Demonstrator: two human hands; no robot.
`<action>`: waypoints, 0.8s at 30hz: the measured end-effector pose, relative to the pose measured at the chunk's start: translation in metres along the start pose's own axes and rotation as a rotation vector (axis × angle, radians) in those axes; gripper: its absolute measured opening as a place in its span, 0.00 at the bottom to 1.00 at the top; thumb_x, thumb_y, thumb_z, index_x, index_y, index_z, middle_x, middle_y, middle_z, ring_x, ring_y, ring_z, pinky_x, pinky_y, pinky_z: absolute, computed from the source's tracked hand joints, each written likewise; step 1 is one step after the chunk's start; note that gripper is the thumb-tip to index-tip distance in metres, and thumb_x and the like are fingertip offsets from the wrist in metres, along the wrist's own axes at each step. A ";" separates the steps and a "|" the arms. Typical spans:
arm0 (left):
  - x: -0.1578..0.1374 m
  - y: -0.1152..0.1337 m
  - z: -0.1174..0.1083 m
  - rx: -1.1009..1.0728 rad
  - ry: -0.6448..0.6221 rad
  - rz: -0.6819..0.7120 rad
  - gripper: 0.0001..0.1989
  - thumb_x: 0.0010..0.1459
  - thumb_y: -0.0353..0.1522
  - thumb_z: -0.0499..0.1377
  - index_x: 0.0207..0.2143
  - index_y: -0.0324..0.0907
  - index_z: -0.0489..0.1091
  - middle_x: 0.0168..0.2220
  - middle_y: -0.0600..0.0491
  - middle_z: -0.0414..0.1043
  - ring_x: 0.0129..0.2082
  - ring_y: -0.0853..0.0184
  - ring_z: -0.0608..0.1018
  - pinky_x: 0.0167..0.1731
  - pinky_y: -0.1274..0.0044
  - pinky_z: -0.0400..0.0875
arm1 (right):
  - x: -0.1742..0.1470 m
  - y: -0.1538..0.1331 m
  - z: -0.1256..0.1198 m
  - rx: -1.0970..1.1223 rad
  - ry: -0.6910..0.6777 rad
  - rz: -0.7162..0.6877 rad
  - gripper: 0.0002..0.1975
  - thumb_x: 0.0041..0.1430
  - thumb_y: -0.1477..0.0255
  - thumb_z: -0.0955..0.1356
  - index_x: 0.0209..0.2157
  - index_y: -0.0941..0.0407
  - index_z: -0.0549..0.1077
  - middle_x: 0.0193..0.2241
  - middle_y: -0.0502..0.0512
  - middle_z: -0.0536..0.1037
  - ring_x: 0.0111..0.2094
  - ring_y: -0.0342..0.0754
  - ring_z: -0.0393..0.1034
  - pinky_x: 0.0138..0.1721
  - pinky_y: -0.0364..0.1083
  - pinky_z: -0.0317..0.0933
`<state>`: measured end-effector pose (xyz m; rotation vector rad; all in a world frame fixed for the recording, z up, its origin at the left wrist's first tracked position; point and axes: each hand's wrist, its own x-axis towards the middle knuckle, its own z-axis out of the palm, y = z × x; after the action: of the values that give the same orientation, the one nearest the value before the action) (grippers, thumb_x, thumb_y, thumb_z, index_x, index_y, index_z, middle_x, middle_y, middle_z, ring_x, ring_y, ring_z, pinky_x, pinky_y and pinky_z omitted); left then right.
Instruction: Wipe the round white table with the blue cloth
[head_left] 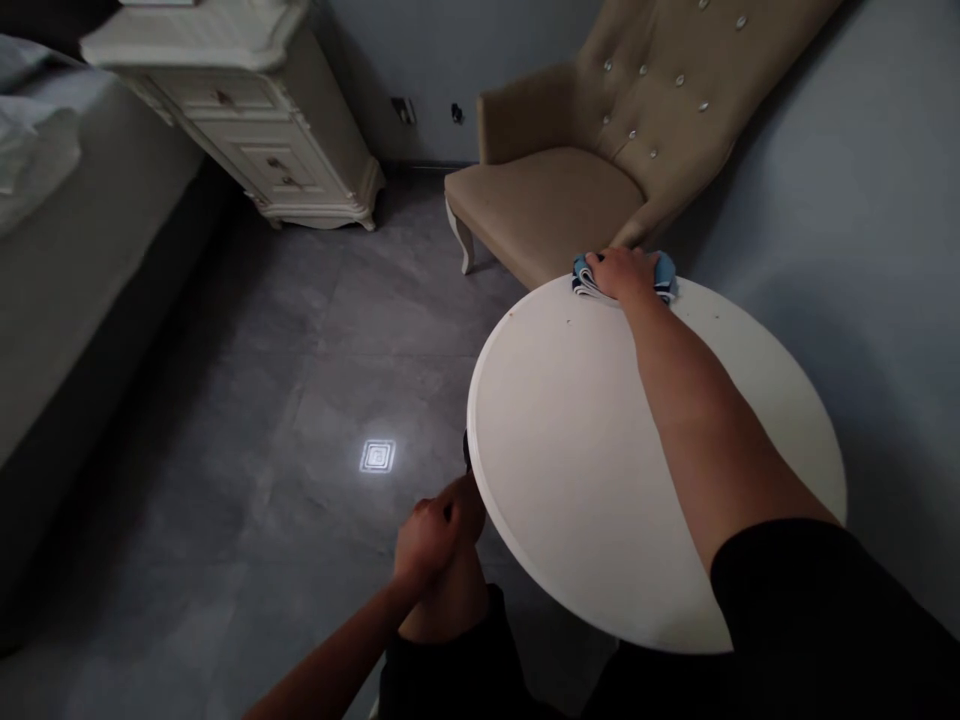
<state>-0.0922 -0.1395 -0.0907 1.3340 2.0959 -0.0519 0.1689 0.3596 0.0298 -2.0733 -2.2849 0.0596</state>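
Grey tiles are covering the floor (pixel 315 400), with a bed (pixel 90 230) and a white cabinet (pixel 277 160) standing at left and a buttoned chair (pixel 555 195) standing beyond a round white table (pixel 555 420). Head view: the right hand (pixel 628 270) is gripping a cloth (pixel 665 272) at the table's far rim, thumb and fingers bent over the bunched fabric. The left hand (pixel 426 540) is resting on the bent leg (pixel 450 605), fingers curled in; whether it is holding anything cannot be told. Small specks (pixel 568 322) are lying on both sides of the cloth. Since the cloth is sitting so close to the rim, an outward push could be sending it or the specks onto the chair or floor; a loose grip could be letting its folds open. The cloth is looking thick, soft and layered, blue with dark patches and white edging
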 end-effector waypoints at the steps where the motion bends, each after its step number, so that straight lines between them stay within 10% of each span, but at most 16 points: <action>1: 0.000 0.000 0.000 -0.003 0.005 -0.001 0.23 0.79 0.41 0.51 0.51 0.45 0.86 0.46 0.43 0.87 0.47 0.54 0.86 0.41 0.72 0.71 | 0.002 0.000 0.000 0.004 -0.007 -0.005 0.35 0.82 0.53 0.55 0.61 0.63 0.82 0.64 0.80 0.77 0.67 0.72 0.65 0.69 0.79 0.44; 11: -0.004 0.002 0.005 -0.037 0.055 0.014 0.24 0.78 0.42 0.50 0.48 0.44 0.86 0.48 0.40 0.88 0.49 0.50 0.87 0.44 0.69 0.74 | -0.100 -0.013 -0.001 -0.027 0.056 -0.073 0.37 0.82 0.53 0.54 0.81 0.58 0.58 0.82 0.68 0.53 0.80 0.77 0.43 0.75 0.83 0.41; 24: -0.033 0.006 0.014 -0.015 0.121 0.015 0.25 0.77 0.40 0.49 0.51 0.39 0.84 0.53 0.35 0.87 0.55 0.50 0.87 0.51 0.68 0.77 | -0.436 -0.028 0.006 -0.023 0.015 -0.121 0.39 0.79 0.52 0.57 0.82 0.57 0.59 0.83 0.62 0.50 0.83 0.76 0.39 0.78 0.81 0.35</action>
<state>-0.0715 -0.1682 -0.0827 1.3747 2.1816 0.0525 0.1824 -0.0773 0.0186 -1.9344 -2.4073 0.0129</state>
